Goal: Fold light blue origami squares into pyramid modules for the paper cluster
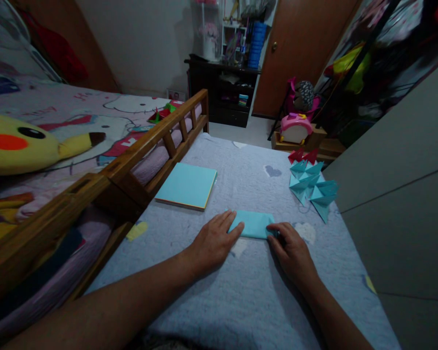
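Observation:
A folded sheet of light blue origami paper [254,224] lies on the bedspread in front of me, its long side running left to right. My left hand [214,238] rests palm down on its left end, fingers stretched out and thumb on the paper. At the right end, my right hand [291,250] is closed, with thumb and forefinger pinching the paper's edge. Beyond my left hand is a square stack of blue paper [188,185]. Several blue folded pointed paper pieces [312,184] lie to the right, with red folded pieces [302,156] behind them.
The pale blue bedspread [248,170] has heart prints. A wooden bed rail [160,133] runs along the left, with a yellow plush toy [29,143] beyond it. A pale panelled surface [397,204] borders the right side. Farther back stand a dark cabinet [219,104] and a pink toy case [295,129].

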Action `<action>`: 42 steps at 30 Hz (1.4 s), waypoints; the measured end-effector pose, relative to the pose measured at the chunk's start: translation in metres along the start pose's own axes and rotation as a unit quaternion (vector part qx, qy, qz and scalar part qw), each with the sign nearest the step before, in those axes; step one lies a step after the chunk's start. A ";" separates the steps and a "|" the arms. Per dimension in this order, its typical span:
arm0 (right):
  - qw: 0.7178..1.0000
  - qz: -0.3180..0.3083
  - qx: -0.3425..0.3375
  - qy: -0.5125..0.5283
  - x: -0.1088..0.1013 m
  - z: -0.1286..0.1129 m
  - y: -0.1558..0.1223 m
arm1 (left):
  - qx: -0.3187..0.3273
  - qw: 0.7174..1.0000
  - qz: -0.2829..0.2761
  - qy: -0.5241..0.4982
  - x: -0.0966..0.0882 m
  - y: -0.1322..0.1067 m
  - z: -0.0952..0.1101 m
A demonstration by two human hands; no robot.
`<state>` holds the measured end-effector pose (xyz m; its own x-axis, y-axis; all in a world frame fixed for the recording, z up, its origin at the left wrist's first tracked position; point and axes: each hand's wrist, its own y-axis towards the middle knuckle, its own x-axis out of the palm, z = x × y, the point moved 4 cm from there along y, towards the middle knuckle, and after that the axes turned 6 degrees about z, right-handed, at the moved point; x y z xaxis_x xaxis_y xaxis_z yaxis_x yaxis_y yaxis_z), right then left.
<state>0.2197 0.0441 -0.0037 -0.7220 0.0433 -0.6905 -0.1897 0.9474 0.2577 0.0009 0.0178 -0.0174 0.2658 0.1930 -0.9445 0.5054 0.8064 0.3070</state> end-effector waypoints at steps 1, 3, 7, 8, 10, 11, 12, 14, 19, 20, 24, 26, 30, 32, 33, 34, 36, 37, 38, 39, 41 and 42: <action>1.000 0.000 0.000 0.000 0.000 0.000 0.000 | -0.002 1.000 0.001 0.000 0.000 0.000 0.000; 1.000 0.005 0.000 0.002 0.000 0.000 0.000 | -0.004 1.000 -0.001 0.000 0.000 0.000 0.000; 1.000 0.011 -0.001 0.004 -0.002 -0.001 0.000 | -0.006 1.000 -0.004 0.004 0.002 -0.001 0.000; 1.000 0.009 -0.001 0.003 -0.002 -0.001 0.000 | -0.008 1.000 -0.003 0.005 0.003 -0.001 0.000; 1.000 0.005 0.002 -0.001 -0.002 -0.001 0.000 | -0.012 1.000 -0.001 0.004 0.004 -0.001 -0.001; 1.000 0.004 0.003 -0.003 -0.002 -0.001 0.000 | -0.012 1.000 0.001 0.003 0.004 -0.002 -0.001; 1.000 0.002 0.003 -0.004 -0.002 -0.001 0.000 | -0.012 1.000 0.003 0.002 0.004 -0.002 -0.001; 1.000 0.001 0.003 -0.004 -0.002 0.000 0.000 | -0.010 1.000 0.004 0.002 0.004 -0.002 -0.001; 1.000 0.005 0.000 -0.001 -0.002 0.000 0.000 | -0.007 1.000 0.002 0.003 0.003 -0.001 0.000; 1.000 0.005 0.001 -0.001 -0.002 0.000 0.000 | -0.008 1.000 0.002 0.002 0.003 -0.001 0.000; 1.000 0.003 0.002 0.002 -0.003 -0.001 -0.001 | -0.008 1.000 0.001 0.001 0.004 0.000 0.000; 1.000 0.004 0.000 0.005 -0.003 -0.002 -0.001 | -0.004 1.000 0.005 0.000 0.005 -0.001 -0.001; 1.000 0.007 -0.001 0.005 -0.003 -0.005 -0.001 | 0.002 1.000 0.010 -0.002 0.006 -0.002 -0.002; 1.000 0.007 -0.003 -0.003 -0.002 -0.005 -0.001 | 0.004 1.000 0.008 0.000 0.005 -0.002 -0.002; 1.000 0.008 -0.003 -0.010 -0.002 -0.005 0.000 | 0.004 1.000 0.007 0.002 0.005 -0.002 -0.002; 1.000 0.007 -0.004 -0.017 -0.001 -0.005 0.000 | 0.005 1.000 0.006 0.004 0.005 -0.002 -0.001; 0.999 0.005 -0.006 -0.031 0.000 -0.005 0.000 | 0.005 1.000 0.005 0.007 0.005 -0.002 -0.001; 0.999 0.002 -0.007 -0.037 0.000 -0.005 0.000 | 0.004 1.000 0.005 0.009 0.005 -0.002 -0.001; 0.999 0.000 -0.008 -0.042 0.000 -0.005 0.000 | 0.004 1.000 0.008 0.010 0.005 -0.002 -0.002; 0.999 -0.003 -0.009 -0.046 0.001 -0.005 0.000 | 0.005 1.000 0.012 0.012 0.005 -0.002 -0.002; 0.998 -0.009 -0.013 -0.053 0.001 -0.005 0.000 | 0.010 1.000 0.018 0.013 0.005 -0.002 -0.002; 0.998 -0.012 -0.015 -0.055 0.001 -0.005 0.000 | 0.014 1.000 0.020 0.013 0.005 -0.002 -0.002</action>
<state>0.2156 0.0423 -0.0012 -0.6391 0.0562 -0.7671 -0.2271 0.9391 0.2580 -0.0008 0.0184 -0.0233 0.2652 0.2401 -0.9338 0.5169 0.7822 0.3479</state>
